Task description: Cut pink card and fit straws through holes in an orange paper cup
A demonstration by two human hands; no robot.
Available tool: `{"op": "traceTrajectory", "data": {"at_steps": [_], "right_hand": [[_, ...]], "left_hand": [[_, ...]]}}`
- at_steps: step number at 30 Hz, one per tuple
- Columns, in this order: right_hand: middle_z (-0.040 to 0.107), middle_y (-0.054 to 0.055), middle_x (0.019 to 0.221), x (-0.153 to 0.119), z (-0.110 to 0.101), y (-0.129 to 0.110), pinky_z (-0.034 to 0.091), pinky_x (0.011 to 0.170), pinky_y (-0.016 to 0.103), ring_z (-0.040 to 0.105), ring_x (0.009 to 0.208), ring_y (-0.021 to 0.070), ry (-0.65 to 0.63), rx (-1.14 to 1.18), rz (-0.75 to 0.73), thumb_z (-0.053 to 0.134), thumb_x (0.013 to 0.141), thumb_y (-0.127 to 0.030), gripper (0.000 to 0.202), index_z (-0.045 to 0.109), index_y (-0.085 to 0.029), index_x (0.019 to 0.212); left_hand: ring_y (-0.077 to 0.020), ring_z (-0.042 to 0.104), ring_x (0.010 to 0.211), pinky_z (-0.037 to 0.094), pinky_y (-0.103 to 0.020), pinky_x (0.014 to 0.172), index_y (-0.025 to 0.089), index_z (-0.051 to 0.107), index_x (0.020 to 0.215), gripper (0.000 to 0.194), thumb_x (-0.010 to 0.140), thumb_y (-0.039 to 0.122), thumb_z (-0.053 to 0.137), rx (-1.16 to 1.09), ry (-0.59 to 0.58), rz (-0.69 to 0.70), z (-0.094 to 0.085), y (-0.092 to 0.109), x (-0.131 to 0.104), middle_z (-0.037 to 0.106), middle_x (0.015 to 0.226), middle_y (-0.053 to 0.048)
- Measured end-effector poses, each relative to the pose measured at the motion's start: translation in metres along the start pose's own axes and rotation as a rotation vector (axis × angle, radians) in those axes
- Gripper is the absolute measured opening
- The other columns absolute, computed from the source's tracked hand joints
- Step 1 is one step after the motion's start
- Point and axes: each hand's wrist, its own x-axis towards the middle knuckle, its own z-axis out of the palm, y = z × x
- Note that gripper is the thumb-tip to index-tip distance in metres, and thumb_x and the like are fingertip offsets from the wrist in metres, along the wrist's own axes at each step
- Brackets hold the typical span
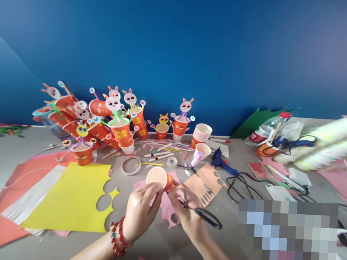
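An orange paper cup (156,176) with a pale inside is tipped so that its mouth faces me. My left hand (142,209) is closed with its fingertips pinched at the near rim. Around the cup's right side are the fingers of my right hand (188,213), which also keeps a pair of black-handled scissors (208,218) in its grasp. The scissors' handle sticks out to the right, and part of the blades is hidden by the fingers. Beneath the hands lies a pink sheet (171,217) with cut-outs.
Decorated cups with rabbit faces (121,133) crowd the back left. A stack of paper cups (201,132) and a blue glue gun (220,160) stand behind my right hand. Yellow card (71,198) lies left, near a tape roll (131,165). A bottle (266,129) leans at right.
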Motion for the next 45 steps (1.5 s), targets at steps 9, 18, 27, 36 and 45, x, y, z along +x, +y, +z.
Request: {"op": "traceTrajectory", "data": {"at_steps": [9, 18, 27, 36, 45], "right_hand": [[0.064, 0.005, 0.075, 0.007, -0.011, 0.002, 0.051, 0.070, 0.035, 0.059, 0.074, 0.0202, -0.131, -0.150, -0.222, 0.052, 0.097, -0.016, 0.024, 0.060, -0.021, 0.075], [0.057, -0.001, 0.070, -0.007, 0.010, 0.007, 0.049, 0.069, 0.029, 0.058, 0.069, 0.0171, 0.057, 0.066, 0.078, 0.054, 0.098, -0.027, 0.023, 0.055, -0.022, 0.075], [0.058, 0.003, 0.073, 0.006, -0.008, 0.002, 0.045, 0.067, 0.033, 0.053, 0.070, 0.0187, -0.149, -0.201, -0.230, 0.050, 0.096, -0.013, 0.024, 0.054, -0.021, 0.075], [0.054, 0.000, 0.073, -0.002, 0.003, 0.002, 0.045, 0.069, 0.030, 0.054, 0.071, 0.0172, 0.026, -0.029, -0.024, 0.052, 0.097, -0.020, 0.022, 0.053, -0.021, 0.076], [0.058, 0.002, 0.077, -0.005, 0.005, 0.003, 0.047, 0.074, 0.033, 0.057, 0.076, 0.0188, 0.020, -0.008, -0.019, 0.053, 0.097, -0.020, 0.019, 0.056, -0.020, 0.078]], "left_hand": [[-0.0152, 0.068, 0.062, 0.051, -0.021, 0.059, 0.020, 0.063, 0.085, 0.015, 0.093, 0.018, 0.051, -0.028, -0.109, -0.139, -0.006, 0.006, 0.007, 0.073, 0.073, -0.001], [-0.0208, 0.072, 0.090, 0.054, -0.027, 0.077, 0.019, 0.062, 0.103, 0.017, 0.093, 0.012, 0.051, 0.086, 0.007, 0.043, 0.002, 0.004, 0.000, 0.076, 0.099, -0.009], [-0.0145, 0.068, 0.062, 0.046, -0.020, 0.055, 0.020, 0.061, 0.082, 0.018, 0.096, 0.023, 0.049, -0.149, -0.252, -0.262, -0.012, 0.005, 0.012, 0.072, 0.069, 0.000], [-0.0165, 0.071, 0.073, 0.053, -0.024, 0.068, 0.019, 0.064, 0.097, 0.014, 0.094, 0.014, 0.052, -0.006, -0.016, -0.041, 0.002, 0.005, 0.003, 0.076, 0.087, -0.004], [-0.0173, 0.069, 0.068, 0.051, -0.024, 0.063, 0.019, 0.063, 0.093, 0.012, 0.094, 0.015, 0.052, 0.043, -0.042, -0.044, -0.003, 0.005, 0.004, 0.074, 0.078, -0.003]]}}
